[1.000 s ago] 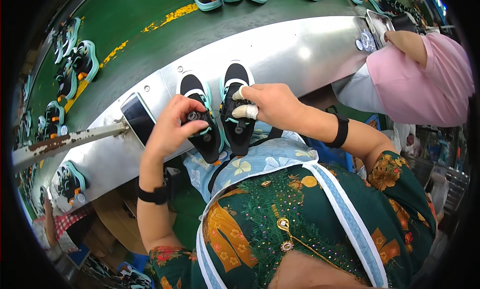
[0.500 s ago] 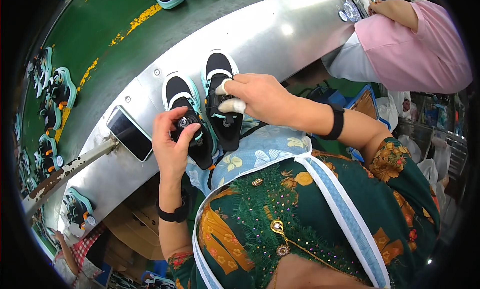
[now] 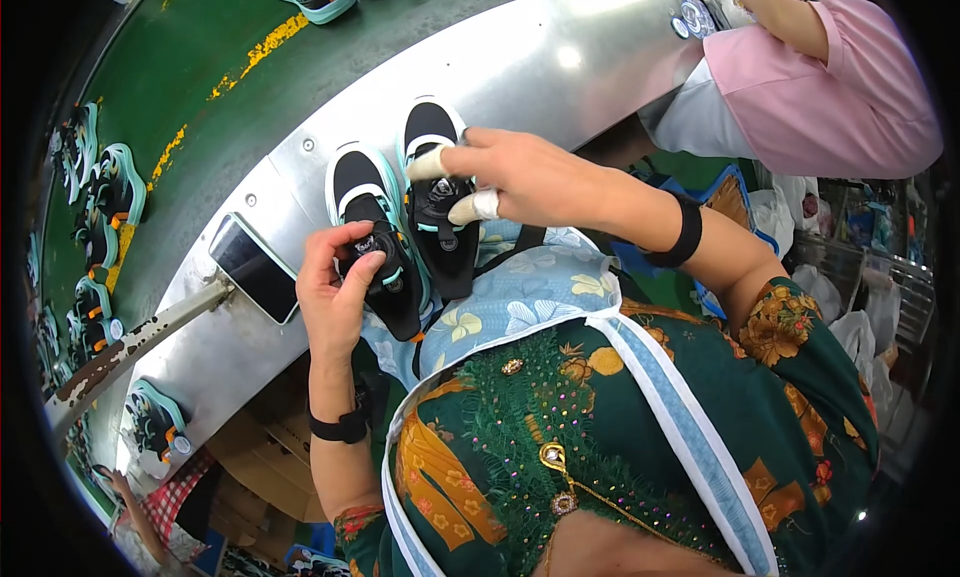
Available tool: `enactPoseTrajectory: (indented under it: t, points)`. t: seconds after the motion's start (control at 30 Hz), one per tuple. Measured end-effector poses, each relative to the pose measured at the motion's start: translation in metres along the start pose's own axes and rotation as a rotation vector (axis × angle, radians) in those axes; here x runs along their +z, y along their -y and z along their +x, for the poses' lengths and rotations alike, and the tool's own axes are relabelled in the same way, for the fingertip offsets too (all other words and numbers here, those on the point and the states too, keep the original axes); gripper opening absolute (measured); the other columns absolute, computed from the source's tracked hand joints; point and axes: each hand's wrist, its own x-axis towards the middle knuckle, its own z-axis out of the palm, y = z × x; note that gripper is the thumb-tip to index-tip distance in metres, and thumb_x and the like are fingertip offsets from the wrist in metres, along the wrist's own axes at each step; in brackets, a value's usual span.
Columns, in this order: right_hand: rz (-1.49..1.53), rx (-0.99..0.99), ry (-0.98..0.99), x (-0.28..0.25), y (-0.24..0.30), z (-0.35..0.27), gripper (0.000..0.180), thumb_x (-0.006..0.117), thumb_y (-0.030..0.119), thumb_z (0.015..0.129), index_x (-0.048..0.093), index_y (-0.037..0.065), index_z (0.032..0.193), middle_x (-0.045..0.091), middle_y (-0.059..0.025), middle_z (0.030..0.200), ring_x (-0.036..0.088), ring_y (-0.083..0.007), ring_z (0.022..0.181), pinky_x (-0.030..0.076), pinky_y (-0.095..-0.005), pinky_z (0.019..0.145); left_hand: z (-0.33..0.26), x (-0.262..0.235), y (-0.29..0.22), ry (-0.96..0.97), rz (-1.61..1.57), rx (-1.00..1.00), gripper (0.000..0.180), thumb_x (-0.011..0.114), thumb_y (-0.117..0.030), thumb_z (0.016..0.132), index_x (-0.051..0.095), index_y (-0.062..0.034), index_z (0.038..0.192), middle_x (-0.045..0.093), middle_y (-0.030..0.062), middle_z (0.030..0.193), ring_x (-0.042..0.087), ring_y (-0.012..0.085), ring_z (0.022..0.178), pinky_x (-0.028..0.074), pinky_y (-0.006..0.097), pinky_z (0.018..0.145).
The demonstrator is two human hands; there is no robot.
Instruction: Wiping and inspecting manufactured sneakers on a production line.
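Two black sneakers with white and mint soles sit side by side at the near edge of the metal bench, toes pointing away. On the left sneaker point(image 3: 356, 174), the thumb and fingers of my left hand point(image 3: 330, 289) close around the round black lacing dial point(image 3: 368, 245) on its tongue. Above the right sneaker point(image 3: 431, 123) hovers my right hand point(image 3: 525, 180), its thumb and index finger wearing cream finger covers and held apart. Between those two fingertips shows the right sneaker's dial point(image 3: 438, 192); whether they touch it I cannot tell.
A phone point(image 3: 252, 267) lies on the metal bench point(image 3: 480, 62) beside a chipped metal bar point(image 3: 140, 342). Beyond runs a green belt point(image 3: 215, 37) carrying several similar sneakers. Another sneaker point(image 3: 155, 417) stands at lower left. A co-worker in pink point(image 3: 820, 92) is at the right.
My right hand has lifted slightly and its fingers have spread, uncovering the right sneaker's dial. My left hand stays at the left sneaker's dial.
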Motion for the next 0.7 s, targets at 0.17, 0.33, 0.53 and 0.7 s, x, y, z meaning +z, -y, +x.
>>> enactPoseTrajectory:
  t: [0.17,0.33,0.53,0.7]
  points:
    - [-0.078,-0.075,-0.217,0.025,-0.010,-0.003,0.025,0.069,0.025,0.082,0.062,0.008,0.100,0.061,-0.0124,0.076,0.060,-0.0310,0.073,0.047,-0.0369,0.065,-0.005,0.017,-0.028,-0.135,0.288,0.092,0.020,0.066,-0.004,0.080,0.064,0.0004,0.099,0.060,0.0033,0.093,0.050,0.0105,0.081,0.041,0.024,0.074]
    - [0.332,0.204,0.040,-0.007,-0.029,0.009,0.027,0.060,0.028,0.092,0.063,0.007,0.109,0.068,-0.0102,0.094,0.062,-0.0146,0.084,0.048,-0.0296,0.076,-0.040,0.050,-0.073,0.126,-0.047,-0.354,0.029,0.046,-0.020,0.099,0.061,0.0040,0.103,0.061,0.0125,0.110,0.060,0.0116,0.074,0.043,0.021,0.051]
    - [0.314,-0.036,0.106,-0.003,-0.054,0.003,0.029,0.057,0.016,0.093,0.061,0.009,0.121,0.065,-0.0127,0.111,0.061,-0.0232,0.101,0.046,-0.0336,0.089,-0.010,0.098,-0.050,-0.046,-0.588,-0.570,0.030,0.051,-0.026,0.098,0.060,0.0030,0.099,0.067,0.0115,0.082,0.054,0.0105,0.053,0.040,0.020,0.044]
    - [0.336,-0.104,0.149,-0.012,-0.063,0.007,0.030,0.060,0.014,0.090,0.062,0.009,0.119,0.065,-0.0161,0.106,0.061,-0.0294,0.098,0.046,-0.0356,0.087,-0.014,0.122,-0.030,-0.133,-0.625,-0.534,0.026,0.054,-0.022,0.097,0.060,0.0022,0.103,0.067,0.0120,0.098,0.064,0.0123,0.075,0.044,0.020,0.049]
